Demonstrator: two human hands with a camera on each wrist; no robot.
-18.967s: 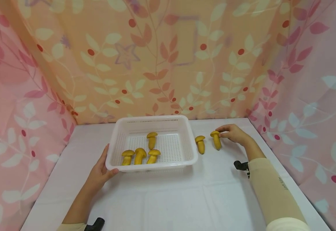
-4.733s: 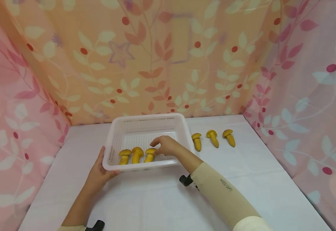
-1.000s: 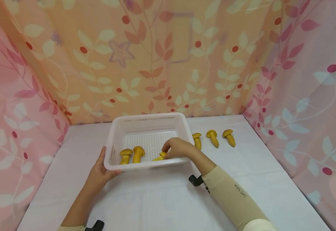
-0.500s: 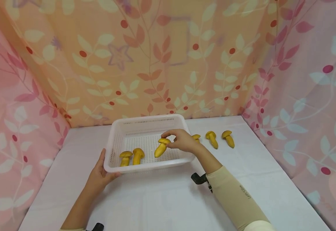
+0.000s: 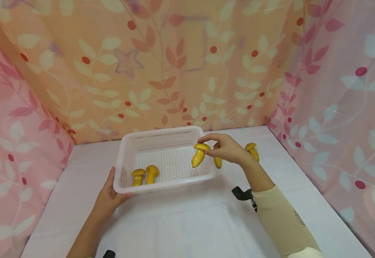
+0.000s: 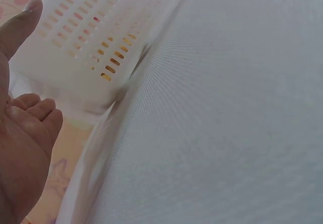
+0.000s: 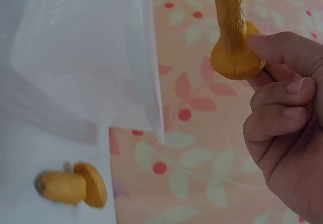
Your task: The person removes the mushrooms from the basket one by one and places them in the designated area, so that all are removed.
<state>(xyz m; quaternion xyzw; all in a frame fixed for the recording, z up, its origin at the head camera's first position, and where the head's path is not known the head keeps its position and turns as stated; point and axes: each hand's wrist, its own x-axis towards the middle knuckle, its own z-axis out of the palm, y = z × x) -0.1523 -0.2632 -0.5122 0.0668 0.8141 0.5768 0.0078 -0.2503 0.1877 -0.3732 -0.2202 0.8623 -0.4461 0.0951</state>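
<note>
My right hand pinches a yellow mushroom by its cap between thumb and fingers, stem hanging down, over the right side of a white plastic basket. In the right wrist view the mushroom is at the fingertips, beside the basket wall. My left hand holds the basket's front left corner, thumb along the front and fingers at the left side. In the left wrist view that hand has its thumb raised beside the slotted basket wall. Two mushrooms lie in the basket's front left.
Right of the basket, a mushroom and another mushroom lie on the white tablecloth, partly hidden by the right hand and arm. Floral curtains enclose the table at the back and both sides.
The right hand has picked a third mushroom from the basket's front row, lifted it and carried it right, toward the basket's right rim. The left hand stays at its corner.
</note>
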